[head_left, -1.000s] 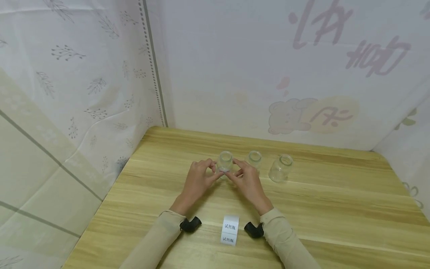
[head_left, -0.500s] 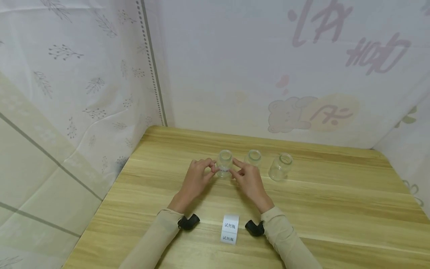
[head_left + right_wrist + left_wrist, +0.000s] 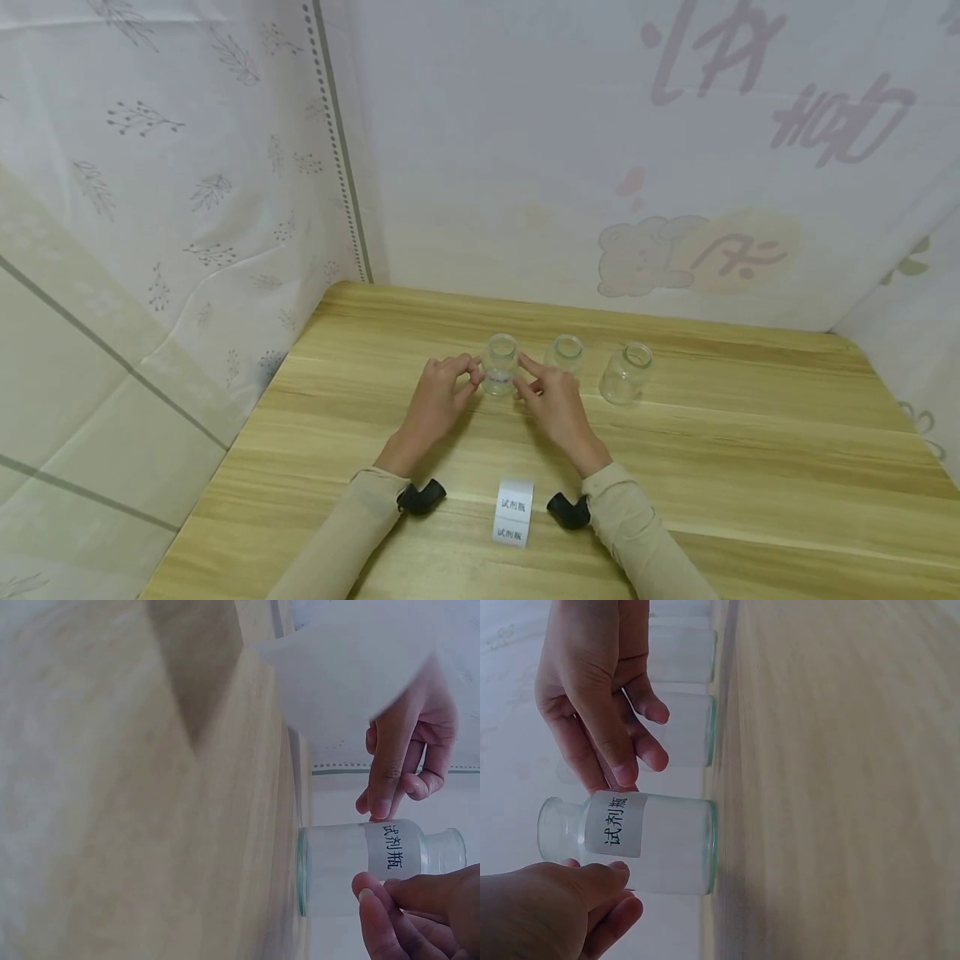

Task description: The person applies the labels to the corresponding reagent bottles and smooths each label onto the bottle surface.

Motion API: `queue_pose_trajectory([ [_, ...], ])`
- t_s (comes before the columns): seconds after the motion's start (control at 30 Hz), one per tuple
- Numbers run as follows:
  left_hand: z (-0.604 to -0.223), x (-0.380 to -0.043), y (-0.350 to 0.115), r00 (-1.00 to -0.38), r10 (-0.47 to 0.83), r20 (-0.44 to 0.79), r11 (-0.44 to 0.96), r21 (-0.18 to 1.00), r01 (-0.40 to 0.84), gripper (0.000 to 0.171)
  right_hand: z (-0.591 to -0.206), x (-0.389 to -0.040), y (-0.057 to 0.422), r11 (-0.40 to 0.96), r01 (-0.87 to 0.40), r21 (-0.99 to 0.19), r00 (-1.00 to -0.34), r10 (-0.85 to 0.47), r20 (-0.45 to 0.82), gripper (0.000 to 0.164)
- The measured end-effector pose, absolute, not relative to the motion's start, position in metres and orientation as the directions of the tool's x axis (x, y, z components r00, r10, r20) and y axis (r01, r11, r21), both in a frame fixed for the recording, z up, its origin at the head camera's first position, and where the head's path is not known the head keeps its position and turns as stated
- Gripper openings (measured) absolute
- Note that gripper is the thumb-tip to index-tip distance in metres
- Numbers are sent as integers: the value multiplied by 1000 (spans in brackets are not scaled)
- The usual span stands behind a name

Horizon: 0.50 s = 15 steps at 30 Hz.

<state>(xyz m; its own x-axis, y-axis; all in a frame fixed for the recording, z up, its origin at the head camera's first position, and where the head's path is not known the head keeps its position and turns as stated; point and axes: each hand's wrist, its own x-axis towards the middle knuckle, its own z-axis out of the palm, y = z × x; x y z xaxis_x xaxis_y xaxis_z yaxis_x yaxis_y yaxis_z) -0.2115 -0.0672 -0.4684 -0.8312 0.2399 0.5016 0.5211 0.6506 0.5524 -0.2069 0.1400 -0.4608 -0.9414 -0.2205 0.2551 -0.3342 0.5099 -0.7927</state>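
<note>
A clear glass bottle (image 3: 501, 350) stands upright on the wooden table between my two hands. Across its front lies a white label (image 3: 615, 825) with dark printed characters, flat against the glass below the shoulder. My left hand (image 3: 435, 402) holds the bottle's left side, its thumb close to the label's edge. From the opposite side my right hand (image 3: 557, 407) holds it too, thumb beside the other label edge and forefinger reaching behind. Fingers at the back of the glass are partly hidden.
Two more glass bottles stand to the right, one (image 3: 567, 350) partly behind my right hand and another (image 3: 626, 375) farther along. A strip of printed labels (image 3: 513, 512) lies nearer me, between my forearms. Patterned cloth (image 3: 480, 167) hangs behind the table.
My thumbs have moved apart, from meeting at the front of the bottle out to its sides. The label between them has come into view. The other bottles stay put.
</note>
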Motion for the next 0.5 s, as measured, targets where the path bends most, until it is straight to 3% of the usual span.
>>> queue_pose_trajectory([
  [0.3,-467,-211,-71,-849,227,477,672,555,491,24,-460,-205,138,503,-311,-806,-948,-227,224,50],
  [0.5,-451,-209,-81,-917,133,376,698,622,356,18,-458,-203,140,521,-258,-814,-961,-228,158,55],
])
